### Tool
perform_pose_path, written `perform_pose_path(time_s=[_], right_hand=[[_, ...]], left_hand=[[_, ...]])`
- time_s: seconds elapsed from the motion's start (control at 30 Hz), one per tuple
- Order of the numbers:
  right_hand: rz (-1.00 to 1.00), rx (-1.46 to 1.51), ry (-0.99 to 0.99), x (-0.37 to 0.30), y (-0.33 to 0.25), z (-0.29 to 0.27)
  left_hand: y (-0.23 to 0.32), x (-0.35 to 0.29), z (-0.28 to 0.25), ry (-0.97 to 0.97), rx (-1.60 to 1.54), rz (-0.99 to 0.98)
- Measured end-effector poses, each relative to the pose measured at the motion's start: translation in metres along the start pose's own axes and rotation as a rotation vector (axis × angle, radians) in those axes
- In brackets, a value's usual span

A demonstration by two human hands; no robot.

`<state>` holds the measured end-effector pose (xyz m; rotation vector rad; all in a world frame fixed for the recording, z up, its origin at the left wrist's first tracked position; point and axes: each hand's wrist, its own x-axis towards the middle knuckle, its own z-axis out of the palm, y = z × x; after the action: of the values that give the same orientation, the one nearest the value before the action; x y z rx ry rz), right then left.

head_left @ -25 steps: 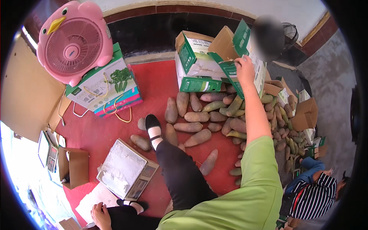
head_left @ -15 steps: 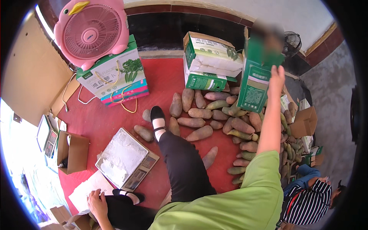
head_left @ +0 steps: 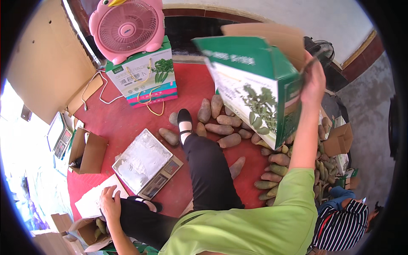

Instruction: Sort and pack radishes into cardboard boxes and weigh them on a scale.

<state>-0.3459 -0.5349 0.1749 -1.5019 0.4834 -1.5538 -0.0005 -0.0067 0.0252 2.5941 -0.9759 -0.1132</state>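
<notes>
My right hand (head_left: 313, 83) grips the edge of a green and white cardboard carton (head_left: 246, 80) with leafy radish artwork on its side. The carton is held up, tilted, its brown flap (head_left: 265, 34) raised, and it hides part of the pile behind. Under it, soil-covered long radishes (head_left: 229, 140) lie in a heap on the red floor covering (head_left: 144, 114). My left hand (head_left: 110, 205) rests on my left knee, fingers apart, with nothing in it. A flat scale (head_left: 144, 159) with a whitish platform stands between that hand and my outstretched leg.
A pink fan (head_left: 127, 32) stands on gift boxes (head_left: 142, 76) at the far left. An open brown box (head_left: 88, 151) and another scale (head_left: 59, 136) sit left. At lower left, an open carton (head_left: 85, 231) holds radishes. A person in stripes (head_left: 342, 225) is at the lower right.
My right hand has lifted and turned the carton leftward, so its white side now shows. My left hand stays on the knee. The view has shifted slightly.
</notes>
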Motion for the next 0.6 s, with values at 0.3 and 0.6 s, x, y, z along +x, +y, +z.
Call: perform_pose_path(time_s=[0.3, 0.6], right_hand=[[-0.006, 0.183, -0.539, -0.037, 0.014, 0.206], [0.42, 0.623, -0.796, -0.145, 0.038, 0.338]], left_hand=[[0.028, 0.025, -0.005, 0.231, -0.258, 0.208], [-0.001, 0.015, -0.024, 0.191, -0.192, -0.019]])
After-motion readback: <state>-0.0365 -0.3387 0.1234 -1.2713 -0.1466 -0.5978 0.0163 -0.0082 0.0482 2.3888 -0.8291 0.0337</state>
